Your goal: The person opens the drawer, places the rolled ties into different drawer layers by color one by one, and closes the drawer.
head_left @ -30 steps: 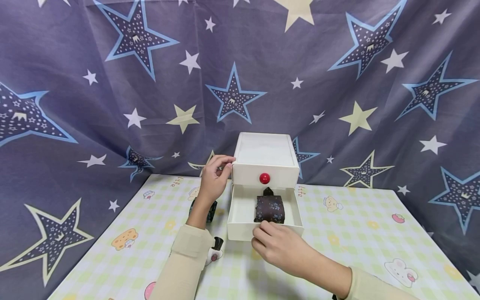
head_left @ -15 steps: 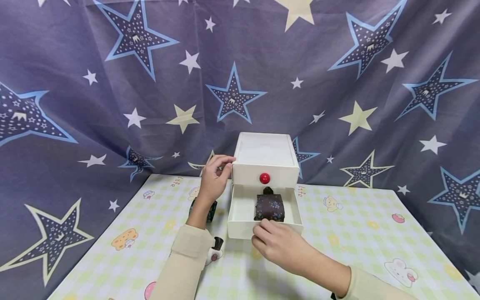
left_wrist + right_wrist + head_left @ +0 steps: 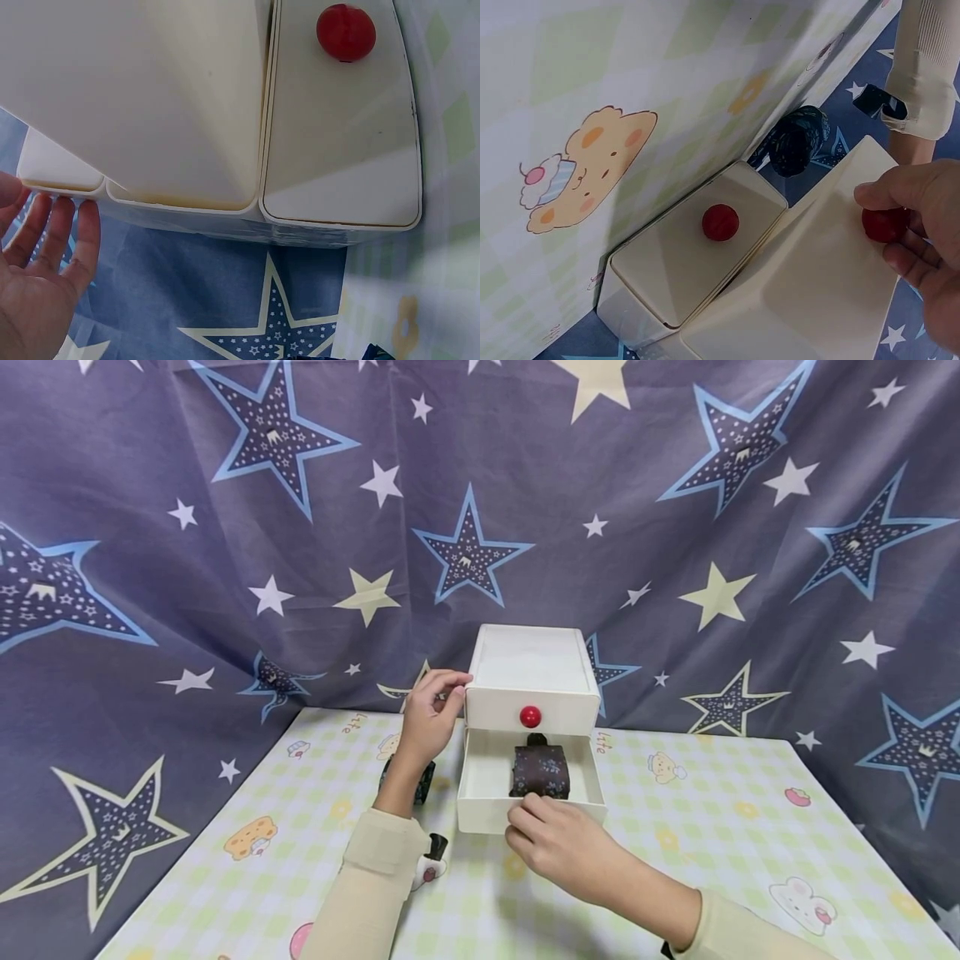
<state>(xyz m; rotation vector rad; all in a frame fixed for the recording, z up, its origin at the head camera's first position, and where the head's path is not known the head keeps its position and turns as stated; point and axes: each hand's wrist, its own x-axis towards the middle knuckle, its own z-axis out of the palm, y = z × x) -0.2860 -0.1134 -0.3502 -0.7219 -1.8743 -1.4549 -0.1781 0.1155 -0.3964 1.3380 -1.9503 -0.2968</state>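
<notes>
A white drawer cabinet [image 3: 531, 657] stands against the curtain, its middle drawer [image 3: 482, 816] pulled out. My right hand [image 3: 566, 847] pinches that drawer's red knob [image 3: 883, 225] between thumb and fingers, as the right wrist view shows. Inside the drawer lies a dark brown rolled necktie [image 3: 542, 771] with blue flowers, its front edge partly behind my fingers. My left hand [image 3: 431, 717] touches the cabinet's upper left side. Seen from the left wrist, its fingers [image 3: 54, 229] are fairly straight, with the tips right at the cabinet's edge.
Another red knob [image 3: 530, 717] marks the closed top drawer; the bottom drawer [image 3: 341, 142] is closed too. A dark patterned roll [image 3: 799, 142] lies left of the cabinet, partly behind my left forearm. A checked cloth [image 3: 720, 852] covers the table, and a starry curtain [image 3: 637, 560] hangs behind.
The middle drawer has slid slightly inward, away from me, with the rolled necktie in it. My right hand has moved along with the knob; my left hand has stayed at the cabinet's side.
</notes>
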